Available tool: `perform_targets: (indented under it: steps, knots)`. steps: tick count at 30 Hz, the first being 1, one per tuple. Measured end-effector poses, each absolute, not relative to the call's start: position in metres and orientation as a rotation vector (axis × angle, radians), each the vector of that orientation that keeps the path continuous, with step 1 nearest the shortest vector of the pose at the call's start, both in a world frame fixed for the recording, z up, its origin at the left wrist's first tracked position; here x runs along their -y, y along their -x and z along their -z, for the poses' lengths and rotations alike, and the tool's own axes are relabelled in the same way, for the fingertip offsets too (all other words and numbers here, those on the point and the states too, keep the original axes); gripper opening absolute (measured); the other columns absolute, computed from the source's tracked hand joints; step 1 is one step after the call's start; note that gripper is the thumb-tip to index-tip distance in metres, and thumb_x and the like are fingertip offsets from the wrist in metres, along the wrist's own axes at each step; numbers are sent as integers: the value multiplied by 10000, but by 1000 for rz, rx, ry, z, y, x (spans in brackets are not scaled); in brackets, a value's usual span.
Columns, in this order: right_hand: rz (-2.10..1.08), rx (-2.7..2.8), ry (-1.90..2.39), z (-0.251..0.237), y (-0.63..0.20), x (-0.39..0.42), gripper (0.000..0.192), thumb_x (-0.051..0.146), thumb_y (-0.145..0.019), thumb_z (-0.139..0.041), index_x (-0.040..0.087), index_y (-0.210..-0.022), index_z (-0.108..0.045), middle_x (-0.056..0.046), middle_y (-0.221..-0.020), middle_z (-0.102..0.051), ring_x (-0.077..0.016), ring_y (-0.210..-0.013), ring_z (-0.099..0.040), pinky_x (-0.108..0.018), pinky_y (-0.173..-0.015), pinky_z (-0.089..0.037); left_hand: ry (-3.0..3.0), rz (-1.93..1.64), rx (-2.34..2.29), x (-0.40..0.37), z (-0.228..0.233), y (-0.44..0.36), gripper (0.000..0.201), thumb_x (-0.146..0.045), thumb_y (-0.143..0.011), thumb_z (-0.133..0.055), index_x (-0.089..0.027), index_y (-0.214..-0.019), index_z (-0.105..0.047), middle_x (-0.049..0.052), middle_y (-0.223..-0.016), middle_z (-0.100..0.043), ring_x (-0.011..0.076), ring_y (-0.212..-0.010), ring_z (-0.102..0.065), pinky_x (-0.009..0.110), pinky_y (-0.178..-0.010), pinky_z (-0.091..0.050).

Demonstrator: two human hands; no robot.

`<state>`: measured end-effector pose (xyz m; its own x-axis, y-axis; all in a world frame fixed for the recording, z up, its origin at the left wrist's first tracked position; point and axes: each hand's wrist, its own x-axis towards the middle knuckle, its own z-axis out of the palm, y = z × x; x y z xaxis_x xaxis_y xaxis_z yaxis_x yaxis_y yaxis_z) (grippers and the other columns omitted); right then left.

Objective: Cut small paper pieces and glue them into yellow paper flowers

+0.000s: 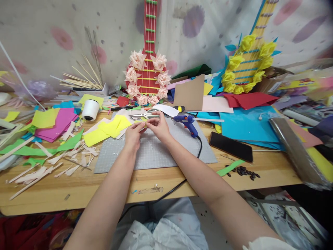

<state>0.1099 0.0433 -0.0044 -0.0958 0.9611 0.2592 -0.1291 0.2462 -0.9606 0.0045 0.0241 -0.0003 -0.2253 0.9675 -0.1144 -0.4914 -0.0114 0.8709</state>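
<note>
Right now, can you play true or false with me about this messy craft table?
1. Both hands, the left hand and the right hand, pinch a small yellow paper piece together. True.
2. The glue gun is red. False: it is blue.
3. A black phone lies flat on the table. True.
4. The red paper guitar wears yellow flowers. False: its flowers are pale pink.
5. The scissors are in the right hand. False: they lie on the table beyond both hands.

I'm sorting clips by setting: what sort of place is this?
Probably a home craft table: a grey cutting mat with a blue glue gun, heaps of coloured paper, and paper guitars trimmed with paper flowers. Both hands pinch a small yellow piece.
</note>
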Motion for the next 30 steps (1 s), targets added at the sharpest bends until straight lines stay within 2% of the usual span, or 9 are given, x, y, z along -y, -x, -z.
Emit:
perform_targets:
  steps: [10,15,21,25,30]
  knots:
    - [-1252,1299,831,6,-109,-43,497,268,-601,-671,249,-980,-349,43,-771,-575,-108,-719,-597,-299,-750,-489,-543,-1530,-913,-26,0,-2,173,-193,-497,-741,-162,-598,-605,-19,-648,-625,87,-683,-573,260,-780,-427]
    - [-1251,1312,864,7,-105,-41,482,238,-588,-673,248,-967,-375,57,-731,-560,-104,-672,-587,-280,-698,-487,-476,-1529,-873,-28,1,-2,157,-158,-515,-740,-158,-605,-612,-20,-654,-633,70,-667,-560,213,-710,-419]
    - [-1231,1257,933,8,-104,-42,443,197,-590,-659,239,-942,-393,68,-692,-563,-100,-637,-579,-263,-657,-477,-443,-1525,-835,-28,2,-4,151,-120,-541,-726,-161,-601,-594,-27,-664,-639,66,-645,-565,209,-692,-417]
    - [-1220,1253,1019,8,-107,-44,428,182,-581,-662,238,-914,-400,68,-681,-570,-103,-622,-576,-280,-669,-483,-516,-1444,-857,-26,0,-5,135,-208,-597,-717,-157,-659,-609,-17,-657,-632,74,-640,-566,217,-696,-426]
    - [-1300,1190,1025,8,-113,-47,448,175,-571,-676,231,-897,-375,68,-668,-585,-106,-607,-582,-297,-673,-492,-618,-1380,-917,-22,-3,-4,220,-332,-622,-697,-135,-702,-641,38,-735,-664,111,-705,-593,245,-718,-452]
